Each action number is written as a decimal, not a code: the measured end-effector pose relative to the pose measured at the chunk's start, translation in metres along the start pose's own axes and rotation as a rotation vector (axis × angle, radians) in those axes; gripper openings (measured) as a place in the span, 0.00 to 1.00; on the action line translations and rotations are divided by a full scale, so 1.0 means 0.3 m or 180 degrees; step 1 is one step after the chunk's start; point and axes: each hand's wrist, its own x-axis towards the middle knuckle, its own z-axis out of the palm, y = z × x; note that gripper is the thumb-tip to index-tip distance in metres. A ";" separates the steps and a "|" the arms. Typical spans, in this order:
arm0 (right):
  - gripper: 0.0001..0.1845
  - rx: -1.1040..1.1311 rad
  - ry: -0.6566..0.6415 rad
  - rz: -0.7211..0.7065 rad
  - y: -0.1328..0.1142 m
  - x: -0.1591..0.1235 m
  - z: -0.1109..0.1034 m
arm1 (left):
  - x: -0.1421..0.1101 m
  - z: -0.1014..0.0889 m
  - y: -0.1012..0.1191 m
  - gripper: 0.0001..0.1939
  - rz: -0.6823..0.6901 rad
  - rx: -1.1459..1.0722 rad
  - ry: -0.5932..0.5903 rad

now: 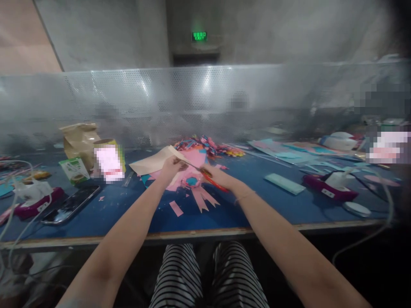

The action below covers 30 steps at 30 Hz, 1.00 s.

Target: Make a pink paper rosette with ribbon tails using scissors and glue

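Note:
My left hand (172, 167) is closed on a cream sheet of paper (154, 162), holding it up over the blue table (276, 201). My right hand (215, 174) is closed on red-handled scissors (210, 177) whose blades reach toward the paper's edge by my left fingers. Under both hands lies a pink paper rosette with a blue centre (192, 181) and ribbon tails (203, 197). A small pink scrap (176, 208) lies near the front edge.
A heap of coloured paper scraps (205, 146) sits behind my hands. At left are a phone (69, 205), a brown bag (78, 139), a green box (74, 170) and a glue gun (32, 197). Another glue gun (330, 185) and a mint strip (284, 183) lie right.

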 end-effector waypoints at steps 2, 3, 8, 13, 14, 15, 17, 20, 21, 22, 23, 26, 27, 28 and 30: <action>0.20 -0.0054 0.0060 -0.0020 -0.001 -0.002 -0.002 | -0.003 0.000 0.003 0.04 0.0115 -0.0033 -0.0118; 0.20 -0.0070 0.0092 -0.0028 -0.003 -0.002 -0.003 | -0.005 -0.001 0.003 0.04 0.0168 -0.0049 -0.0148; 0.19 -0.0136 0.0163 -0.0014 -0.020 -0.001 -0.008 | -0.003 -0.003 -0.004 0.04 0.0268 -0.0097 -0.0145; 0.18 -0.0236 0.0200 -0.0107 -0.017 -0.001 -0.014 | 0.007 -0.009 -0.010 0.06 0.0336 0.0110 -0.0114; 0.17 -0.0237 0.0196 -0.0119 -0.015 -0.002 -0.014 | 0.008 -0.011 -0.009 0.06 0.0372 0.0165 -0.0086; 0.17 -0.0239 0.0191 -0.0132 -0.013 -0.002 -0.015 | 0.009 -0.014 -0.007 0.06 0.0411 0.0220 -0.0054; 0.17 -0.0257 0.0184 -0.0158 -0.011 -0.001 -0.015 | 0.010 -0.020 -0.004 0.07 0.0495 0.0312 -0.0028; 0.17 -0.0323 0.0177 -0.0148 -0.009 0.001 -0.015 | 0.011 -0.027 -0.002 0.08 0.0567 0.0395 -0.0114; 0.17 -0.0346 0.0182 -0.0137 -0.010 0.001 -0.015 | 0.011 -0.028 -0.003 0.08 0.0581 0.0411 -0.0136; 0.17 -0.0357 0.0186 -0.0130 -0.010 0.002 -0.015 | 0.012 -0.030 -0.004 0.09 0.0597 0.0432 -0.0155; 0.18 -0.0355 0.0191 -0.0124 -0.011 0.002 -0.015 | 0.013 -0.031 -0.006 0.09 0.0617 0.0457 -0.0172; 0.17 -0.0293 0.0182 -0.0096 -0.017 -0.002 -0.016 | 0.015 -0.034 -0.010 0.09 0.0676 0.0553 -0.0209; 0.17 -0.0278 0.0178 -0.0085 -0.019 -0.003 -0.016 | 0.014 -0.034 -0.010 0.09 0.0687 0.0587 -0.0209; 0.17 -0.0273 0.0178 -0.0079 -0.022 -0.005 -0.016 | 0.013 -0.034 -0.009 0.08 0.0687 0.0607 -0.0194; 0.17 -0.0286 0.0194 -0.0088 -0.026 -0.009 -0.018 | 0.011 -0.033 -0.005 0.08 0.0676 0.0599 -0.0170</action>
